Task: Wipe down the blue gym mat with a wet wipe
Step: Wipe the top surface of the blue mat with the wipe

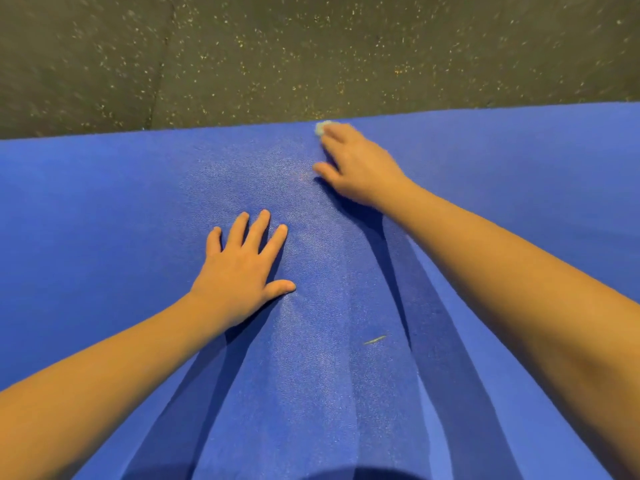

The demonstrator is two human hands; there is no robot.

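Textured blue foam gym mat [104, 220] fills the near ground, with a thin pale sliver of debris [374, 340] lying on it between the two forearms. Left hand [242, 268] rests palm-down on the mat, fingers spread and flat — gripping nothing. Farther out, right hand [356, 168] presses a small crumpled pale wet wipe [321, 127] under its fingertips at the mat's far edge — beyond it, dark speckled rubber floor [277, 53].

floor [242, 57]: dark rubber, pale speckles | seam visible | dim light
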